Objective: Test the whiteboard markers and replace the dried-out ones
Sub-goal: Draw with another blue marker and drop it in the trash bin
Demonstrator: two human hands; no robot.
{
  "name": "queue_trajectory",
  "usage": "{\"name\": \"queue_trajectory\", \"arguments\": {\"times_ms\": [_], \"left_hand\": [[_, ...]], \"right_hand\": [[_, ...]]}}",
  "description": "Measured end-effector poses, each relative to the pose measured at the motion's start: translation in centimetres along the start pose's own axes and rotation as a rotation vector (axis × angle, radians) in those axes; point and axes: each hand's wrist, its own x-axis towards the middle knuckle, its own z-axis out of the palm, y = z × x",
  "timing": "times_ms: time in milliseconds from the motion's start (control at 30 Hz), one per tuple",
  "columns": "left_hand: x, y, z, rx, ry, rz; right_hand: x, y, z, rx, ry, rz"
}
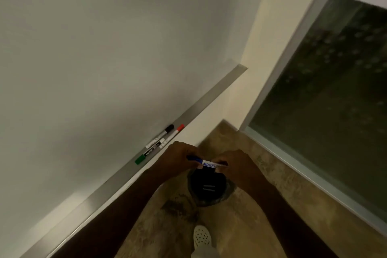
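Both hands, left and right, meet, fingers curled.

I read: held marker blue-white; tray markers green, black, red capped; floor mottled tan; bin black, I think.

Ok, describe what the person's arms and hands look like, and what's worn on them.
Both forearms are bare from the bottom edge of the picture up to the wrists: no sleeves in view. The left hand and the right hand wear no gloves, and no watch, band or ring can be made out, though the light is dim. No cables or markings show. The fingers are bare too.
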Motion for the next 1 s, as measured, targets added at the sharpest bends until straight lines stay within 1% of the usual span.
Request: {"name": "queue_trajectory", "arguments": {"times_ms": [167,333,533,600,767,833,900,1000], "left_hand": [[4.3,-4.9,5.2,-0.041,-0.030,-0.047],[8.1,-9.2,9.6,-0.058,-0.085,-0.111],[12.9,-15.4,16.2,-0.048,-0.170,-0.161],[14.2,-17.4,18.4,-0.039,-0.206,-0.175],[17.2,-22.9,24.3,-0.053,-0.188,-0.151],[18.2,-25.4,26.9,-0.065,-0.168,-0.142],[18.9,-28.0,29.4,-0.055,-0.182,-0.147],[19.4,-32.2,33.2,-0.032,-0.185,-0.181]], "right_hand": [[4.1,5.6,3.5,0.125,-0.036,0.101],[8.4,10.7,7.4,0.186,-0.084,0.141],[14.1,18.2,14.8,0.192,-0.142,0.185],[15.6,20.5,17.5,0.200,-0.137,0.195],[19.0,26.1,23.1,0.215,-0.084,0.217],[20.2,27.8,25.0,0.203,-0.088,0.215],[21.3,29.9,27.6,0.193,-0.107,0.216],[22.3,33.0,32.4,0.130,-0.129,0.224]]}}
